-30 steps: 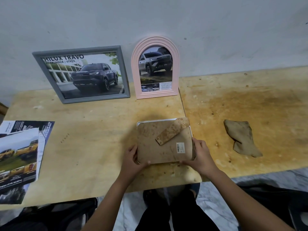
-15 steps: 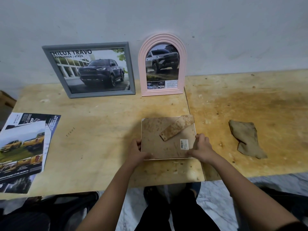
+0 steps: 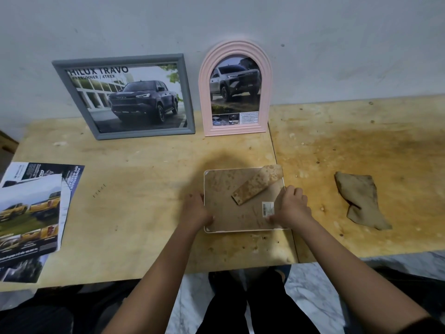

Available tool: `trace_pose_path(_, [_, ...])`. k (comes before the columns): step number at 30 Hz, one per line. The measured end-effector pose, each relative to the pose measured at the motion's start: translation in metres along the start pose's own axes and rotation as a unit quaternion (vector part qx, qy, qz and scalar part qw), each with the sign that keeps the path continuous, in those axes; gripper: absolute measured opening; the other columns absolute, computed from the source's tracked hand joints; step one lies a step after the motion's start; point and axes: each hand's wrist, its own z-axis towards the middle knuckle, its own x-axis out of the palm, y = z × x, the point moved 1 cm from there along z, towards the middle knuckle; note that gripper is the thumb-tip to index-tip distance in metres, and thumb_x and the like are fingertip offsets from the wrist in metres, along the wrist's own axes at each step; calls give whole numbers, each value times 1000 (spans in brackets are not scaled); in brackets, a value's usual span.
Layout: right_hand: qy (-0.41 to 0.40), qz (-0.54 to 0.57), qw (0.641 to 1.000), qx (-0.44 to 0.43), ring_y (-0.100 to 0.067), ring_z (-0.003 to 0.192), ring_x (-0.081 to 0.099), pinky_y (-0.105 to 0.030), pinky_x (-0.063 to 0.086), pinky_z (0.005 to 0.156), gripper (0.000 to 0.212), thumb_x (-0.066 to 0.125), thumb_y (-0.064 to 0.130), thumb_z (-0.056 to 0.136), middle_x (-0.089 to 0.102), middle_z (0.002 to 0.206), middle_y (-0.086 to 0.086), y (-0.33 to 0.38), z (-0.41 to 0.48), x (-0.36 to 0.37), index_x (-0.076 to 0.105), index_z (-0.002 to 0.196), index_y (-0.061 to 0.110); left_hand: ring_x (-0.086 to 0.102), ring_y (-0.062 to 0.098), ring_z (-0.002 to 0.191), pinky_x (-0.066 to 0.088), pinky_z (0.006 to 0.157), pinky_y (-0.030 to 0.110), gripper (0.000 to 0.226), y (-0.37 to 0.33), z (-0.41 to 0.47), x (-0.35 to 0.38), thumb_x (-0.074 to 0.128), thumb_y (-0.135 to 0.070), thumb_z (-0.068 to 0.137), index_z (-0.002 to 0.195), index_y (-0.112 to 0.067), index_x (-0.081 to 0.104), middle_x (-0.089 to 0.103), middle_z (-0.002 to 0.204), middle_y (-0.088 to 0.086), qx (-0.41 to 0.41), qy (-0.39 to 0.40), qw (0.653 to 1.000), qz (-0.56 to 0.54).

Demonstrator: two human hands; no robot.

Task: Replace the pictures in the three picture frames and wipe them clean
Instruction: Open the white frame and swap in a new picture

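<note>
- Brochures [image 3: 31, 213] stacked at the far-left table edge, truck pages showing, near side hanging over a bit. Probably the picture supply, or maybe the swapped-out ones, can't say which.
- Grey frame [image 3: 125, 97] propped against the wall at the far left, dark pickup print inside. Looks done picture-wise; wiped or not, impossible to tell.
- Pink arched frame [image 3: 234, 89] just beside it to the right, also leaning on the wall, also loaded with a truck shot. Same deal, looks finished.
- Left hand [image 3: 196, 212] curled around the left edge of the third frame, thumb on the backing, other fingers tucked under and out of sight.
- Third frame [image 3: 243, 201] lying face down on the wooden table [image 3: 144, 179], near centre. Stained brown backing board up, stand flap [image 3: 257, 184] angled toward the far-right corner, small barcode sticker [image 3: 267, 208] near the right hand. Backing seated inside the white rim, so guessing either just closed up or about to be opened.
- Right hand [image 3: 291, 207] gripping the right edge, fingers bunched together and pressing down by the sticker.
- Cloth [image 3: 361, 203] crumpled well off to the right, nobody touching it.
- So roughly two of three look sorted, last frame in progress, wiping apparently still to come for this one.
</note>
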Motion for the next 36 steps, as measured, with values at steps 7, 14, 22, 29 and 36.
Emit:
trace_pose_path(7, [-65, -81, 988, -113, -29, 128, 26, -37, 36, 99, 97, 80, 47, 63, 21, 145, -6, -4, 1, -8, 27, 138, 13, -16, 26, 144, 13, 119, 39, 123, -38, 12, 5, 80, -26, 69, 146, -3, -13, -18, 156, 13, 145, 81, 948, 271])
trace_pose_path(14, [-37, -80, 986, -143, -29, 139, 14, -37, 30, 109, 109, 77, 47, 67, 6, 156, -4, -6, 3, -4, 12, 147, 12, -21, 30, 142, 28, 112, 38, 120, -44, 16, 10, 78, -25, 73, 145, 2, -14, -25, 153, 17, 116, 94, 932, 331])
trace_pose_path(22, [-21, -26, 989, -143, -26, 141, 7, -36, 26, 111, 116, 80, 40, 65, 1, 156, -2, -6, 7, -3, 6, 150, 15, -21, 31, 142, 27, 112, 38, 117, -40, 20, 11, 75, -23, 76, 144, 3, -16, -28, 151, 18, 124, 106, 930, 329])
trace_pose_path(29, [-21, 58, 977, -203, -21, 145, -1, -39, 20, 117, 111, 82, 20, 64, 3, 155, 5, -6, 7, 8, 10, 148, 20, -24, 38, 139, 21, 114, 41, 111, -44, 22, 15, 71, -21, 80, 141, 8, -18, -29, 149, 24, 106, 122, 926, 342])
trace_pose_path(36, [-50, 50, 958, -279, -17, 132, 30, -31, 40, 104, 101, 81, 20, 63, 26, 145, 4, -2, -4, 5, 22, 145, 23, -27, 41, 138, 17, 115, 46, 103, -50, 22, 13, 68, -21, 83, 146, 0, -11, -27, 150, 23, 102, 153, 931, 316])
